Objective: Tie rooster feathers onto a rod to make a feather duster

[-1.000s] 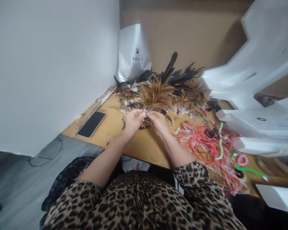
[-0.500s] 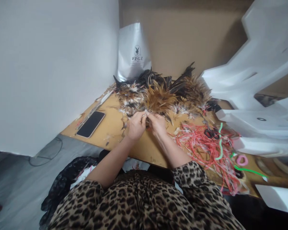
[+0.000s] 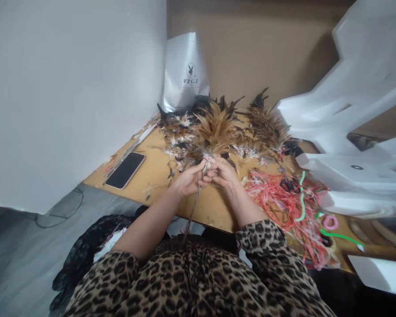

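Both of my hands meet over the front of the wooden table, closed around the base of a bunch of brown feathers (image 3: pixel 214 130). The plumes fan upward and away from me. My left hand (image 3: pixel 190 179) pinches the bound base from the left, where white and pink bits show. My right hand (image 3: pixel 223 173) grips it from the right with curled fingers. A thin dark strand (image 3: pixel 193 207) hangs from between my hands toward my lap. Behind and beside the bunch lies a pile of loose brown, white and black feathers (image 3: pixel 180 132).
A phone (image 3: pixel 125 170) lies at the table's left edge. At the right is a tangle of red strings (image 3: pixel 273 193), with white foam packaging (image 3: pixel 356 171) beyond it. A silver bag (image 3: pixel 185 72) stands at the back. Another feather bunch (image 3: pixel 267 121) lies right of the pile.
My hands have turned and come a little nearer to me, and the brown bunch now stands more upright between them. The hanging strand has come into view below my hands.
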A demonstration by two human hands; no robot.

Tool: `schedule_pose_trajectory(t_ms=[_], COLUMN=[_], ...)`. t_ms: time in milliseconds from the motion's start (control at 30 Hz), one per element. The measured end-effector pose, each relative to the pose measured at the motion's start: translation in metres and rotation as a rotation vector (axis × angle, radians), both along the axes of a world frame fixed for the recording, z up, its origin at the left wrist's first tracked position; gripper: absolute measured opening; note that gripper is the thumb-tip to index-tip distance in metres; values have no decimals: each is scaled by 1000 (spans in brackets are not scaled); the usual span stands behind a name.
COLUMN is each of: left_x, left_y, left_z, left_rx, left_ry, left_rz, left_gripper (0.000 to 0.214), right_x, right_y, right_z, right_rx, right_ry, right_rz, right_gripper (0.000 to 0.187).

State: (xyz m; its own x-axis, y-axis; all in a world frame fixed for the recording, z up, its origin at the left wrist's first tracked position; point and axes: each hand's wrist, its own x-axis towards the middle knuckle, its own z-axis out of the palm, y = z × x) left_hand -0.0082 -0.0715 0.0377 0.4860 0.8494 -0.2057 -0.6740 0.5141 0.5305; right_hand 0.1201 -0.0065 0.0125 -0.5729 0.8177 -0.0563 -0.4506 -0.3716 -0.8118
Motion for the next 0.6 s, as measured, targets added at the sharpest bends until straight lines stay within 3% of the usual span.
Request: schedule_pose_trajectory(t_ms=[133, 267, 433, 600], left_x=[7, 14, 13, 12], left_y=[-9, -14, -9, -3], left_z=[-2, -3, -3, -11], left_rx=[-88, -114, 5, 100], left_ry=[-174, -177, 90, 417], left_rz=[10, 88, 203, 422], left_gripper=[28, 21, 17, 29], right_x=[2, 6, 9, 1], right_y=[-1, 0, 3, -1], right_z=[-2, -2, 1, 4], right_rx=[37, 99, 156, 246], right_ry=[-6, -66, -200, -338], right_rz=[16, 8, 11, -146], right_gripper=[35, 34, 34, 32])
